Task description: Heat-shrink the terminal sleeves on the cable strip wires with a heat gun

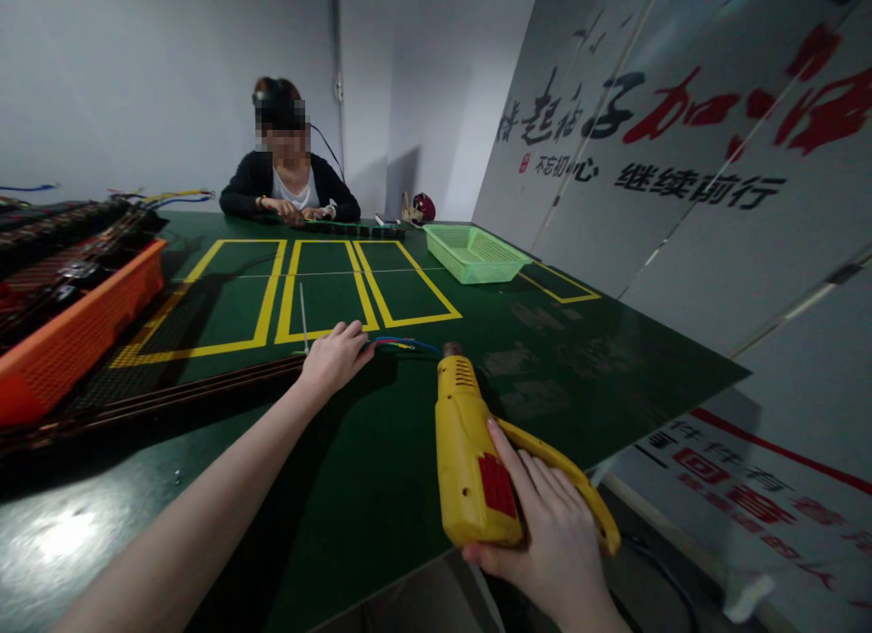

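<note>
A yellow heat gun (pixel 470 451) with a red label is in my right hand (pixel 555 510), its fingers wrapped round the handle. The gun's metal nozzle points away from me, close to the tip of a blue wire. My left hand (pixel 337 356) is closed around a bundle of thin coloured wires (pixel 399 342), whose loose ends stick out to the right. These wires lead to a long dark strip (pixel 204 392) that lies to the left of the hand. What the left fingertips pinch is partly hidden.
An orange basket (pixel 88 329) piled with dark wired strips (pixel 74 242) stands at the left. A green basket (pixel 477 256) sits at the back right. Yellow tape rectangles (pixel 272 292) mark the green table (pixel 381 451). Opposite, another person (pixel 290 174) handles a similar strip.
</note>
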The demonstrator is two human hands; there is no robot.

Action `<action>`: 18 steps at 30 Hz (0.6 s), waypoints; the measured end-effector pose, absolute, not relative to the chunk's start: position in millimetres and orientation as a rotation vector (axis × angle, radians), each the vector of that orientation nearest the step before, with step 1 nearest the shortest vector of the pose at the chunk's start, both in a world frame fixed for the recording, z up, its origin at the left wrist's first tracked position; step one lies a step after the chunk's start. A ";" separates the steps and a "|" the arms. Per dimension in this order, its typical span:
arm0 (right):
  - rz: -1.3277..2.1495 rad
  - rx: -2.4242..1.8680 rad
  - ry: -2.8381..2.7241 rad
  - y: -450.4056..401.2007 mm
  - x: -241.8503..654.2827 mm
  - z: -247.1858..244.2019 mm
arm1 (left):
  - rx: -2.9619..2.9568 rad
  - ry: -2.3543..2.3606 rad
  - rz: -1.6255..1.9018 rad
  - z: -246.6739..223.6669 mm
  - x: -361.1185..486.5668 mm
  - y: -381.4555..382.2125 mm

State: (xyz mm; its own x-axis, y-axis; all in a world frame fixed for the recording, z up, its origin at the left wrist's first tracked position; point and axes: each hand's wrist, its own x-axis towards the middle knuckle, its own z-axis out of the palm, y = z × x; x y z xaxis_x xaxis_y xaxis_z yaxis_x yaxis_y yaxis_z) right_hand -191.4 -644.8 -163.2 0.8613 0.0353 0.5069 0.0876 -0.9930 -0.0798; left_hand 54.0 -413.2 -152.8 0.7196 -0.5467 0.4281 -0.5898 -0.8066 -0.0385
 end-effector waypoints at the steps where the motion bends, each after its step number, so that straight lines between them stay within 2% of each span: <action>1: -0.804 -2.927 -0.074 -642.5 -192.0 -163.8 | 2.803 -0.904 0.648 -152.4 54.0 -413.9; 12: -0.443 -2.901 -0.065 -640.0 -191.3 -135.6 | 2.687 -0.882 0.684 -150.9 52.7 -411.3; 18: -0.576 -2.885 -0.034 -632.4 -191.2 -143.8 | 2.686 -0.902 0.742 -156.7 54.4 -406.1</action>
